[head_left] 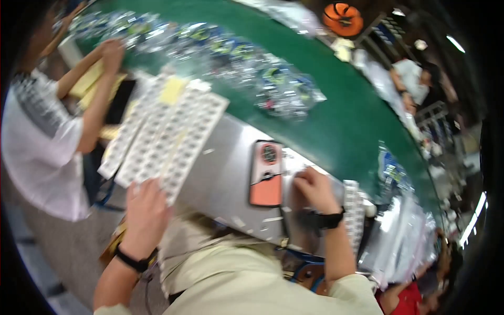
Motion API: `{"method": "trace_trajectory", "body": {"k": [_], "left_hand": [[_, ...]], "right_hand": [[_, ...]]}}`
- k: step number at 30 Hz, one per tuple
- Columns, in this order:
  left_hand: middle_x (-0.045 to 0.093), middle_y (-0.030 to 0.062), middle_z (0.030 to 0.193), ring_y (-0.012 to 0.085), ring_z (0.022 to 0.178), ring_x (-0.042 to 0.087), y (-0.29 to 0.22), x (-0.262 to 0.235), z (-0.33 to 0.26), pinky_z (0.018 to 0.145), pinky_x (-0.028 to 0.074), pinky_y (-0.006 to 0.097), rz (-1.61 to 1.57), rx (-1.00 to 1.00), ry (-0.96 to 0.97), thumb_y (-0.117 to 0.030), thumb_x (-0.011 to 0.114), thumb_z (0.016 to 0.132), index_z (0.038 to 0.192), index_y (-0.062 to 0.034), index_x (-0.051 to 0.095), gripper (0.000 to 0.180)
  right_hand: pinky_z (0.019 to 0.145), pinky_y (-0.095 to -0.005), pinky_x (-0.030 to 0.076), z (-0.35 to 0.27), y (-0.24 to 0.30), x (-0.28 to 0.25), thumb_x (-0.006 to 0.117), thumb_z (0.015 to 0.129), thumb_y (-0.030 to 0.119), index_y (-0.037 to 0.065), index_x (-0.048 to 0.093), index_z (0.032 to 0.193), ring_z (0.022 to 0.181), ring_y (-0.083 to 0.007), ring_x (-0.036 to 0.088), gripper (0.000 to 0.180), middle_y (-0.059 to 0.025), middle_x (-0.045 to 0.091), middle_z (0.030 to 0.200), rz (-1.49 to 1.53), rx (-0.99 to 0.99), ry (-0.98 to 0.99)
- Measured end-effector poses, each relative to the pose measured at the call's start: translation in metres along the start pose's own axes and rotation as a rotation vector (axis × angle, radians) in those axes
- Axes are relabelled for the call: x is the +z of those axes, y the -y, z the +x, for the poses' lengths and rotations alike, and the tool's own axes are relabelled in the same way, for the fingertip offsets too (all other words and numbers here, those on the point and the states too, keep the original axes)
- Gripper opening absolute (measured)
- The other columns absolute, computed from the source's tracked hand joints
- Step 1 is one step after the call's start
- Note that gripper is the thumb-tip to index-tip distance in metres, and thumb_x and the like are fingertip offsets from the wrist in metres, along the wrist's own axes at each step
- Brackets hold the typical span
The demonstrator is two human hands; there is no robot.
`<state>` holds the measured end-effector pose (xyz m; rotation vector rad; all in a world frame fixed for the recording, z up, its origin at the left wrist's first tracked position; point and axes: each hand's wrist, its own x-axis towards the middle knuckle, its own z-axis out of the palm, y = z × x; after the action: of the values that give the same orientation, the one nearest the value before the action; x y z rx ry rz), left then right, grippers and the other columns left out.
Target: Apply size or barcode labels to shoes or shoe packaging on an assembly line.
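1. One co-worker sits at far left in a white shirt with a dark pattern, both hands raised together near some yellow sheets.
2. Several white strips lie side by side at the left end of the steel board, slanting away from the wearer. They are flat and long, dotted with rows of small grey marks. Those rows look mostly full, so I judge plenty is left in them. A yellow note rests on top.
3. The wearer's left hand is at the strips' near end, fingers close together and bent slightly over the edge. Whether they pinch a strip or only press it, I cannot tell.
4. Beyond the strips, a long heap of bags runs across the green table: crinkled, shiny, see-through plastic with blue and green inside. They look packed, so that portion seems done.
5. On the smooth grey steel board lies a phone in a pink and orange case. Small white scraps are scattered around it, a sign of work under way.
6. The right hand is just beside the phone, fingers curled toward the thumb; blur hides whether they hold anything.
7. Further right sits another dotted strip, narrow and pale, then limp, glossy clear sleeves.
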<state>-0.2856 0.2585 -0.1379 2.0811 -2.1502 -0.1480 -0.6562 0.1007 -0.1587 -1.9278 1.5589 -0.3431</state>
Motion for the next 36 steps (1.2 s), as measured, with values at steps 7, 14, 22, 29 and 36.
{"method": "trace_trajectory", "body": {"k": [7, 14, 22, 29, 36], "left_hand": [[0.054, 0.0198, 0.11, 0.0355, 0.106, 0.051, -0.002, 0.002, -0.02, 0.099, 0.038, 0.046, 0.144, -0.067, 0.023, -0.004, 0.071, 0.06, 0.091, 0.0059, 0.059, 0.035], [0.049, 0.0174, 0.092, 0.0334, 0.091, 0.05, 0.004, 0.016, -0.001, 0.081, 0.042, 0.039, 0.152, -0.051, 0.065, 0.0, 0.064, 0.066, 0.077, 0.0031, 0.054, 0.015], [0.053, 0.0137, 0.083, 0.0278, 0.083, 0.055, 0.016, 0.043, -0.002, 0.073, 0.046, 0.035, 0.335, -0.037, 0.055, -0.001, 0.057, 0.073, 0.074, 0.0007, 0.06, 0.004], [0.052, 0.0097, 0.08, 0.0247, 0.084, 0.055, 0.013, 0.034, 0.0, 0.073, 0.045, 0.034, 0.441, 0.009, 0.078, -0.005, 0.055, 0.073, 0.075, -0.0022, 0.062, 0.008], [0.053, 0.0118, 0.078, 0.0267, 0.08, 0.056, 0.01, 0.013, 0.01, 0.067, 0.045, 0.036, 0.295, 0.05, 0.06, -0.002, 0.057, 0.071, 0.073, -0.001, 0.059, 0.004]], "right_hand": [[0.065, -0.0397, 0.049, 0.002, 0.007, 0.025, 0.065, 0.084, 0.025, 0.004, 0.058, 0.086, 0.073, -0.0305, 0.062, 0.023, -0.0123, 0.062, 0.079, -0.084, -0.134, -0.07], [0.065, -0.0421, 0.049, 0.001, 0.015, 0.01, 0.063, 0.085, 0.028, 0.005, 0.055, 0.085, 0.079, -0.0316, 0.063, 0.024, -0.0102, 0.063, 0.085, -0.144, -0.018, -0.033], [0.065, -0.0421, 0.049, 0.005, 0.011, 0.012, 0.063, 0.085, 0.028, 0.005, 0.054, 0.085, 0.078, -0.0322, 0.063, 0.024, -0.011, 0.063, 0.084, -0.133, -0.04, -0.02], [0.065, -0.0422, 0.049, 0.001, 0.01, 0.013, 0.063, 0.084, 0.028, 0.005, 0.054, 0.083, 0.077, -0.0325, 0.063, 0.025, -0.011, 0.063, 0.084, -0.115, -0.032, -0.041], [0.065, -0.0422, 0.049, 0.0, 0.007, 0.014, 0.063, 0.085, 0.028, 0.005, 0.054, 0.083, 0.077, -0.0326, 0.063, 0.025, -0.011, 0.063, 0.084, -0.109, -0.033, -0.043]]}}
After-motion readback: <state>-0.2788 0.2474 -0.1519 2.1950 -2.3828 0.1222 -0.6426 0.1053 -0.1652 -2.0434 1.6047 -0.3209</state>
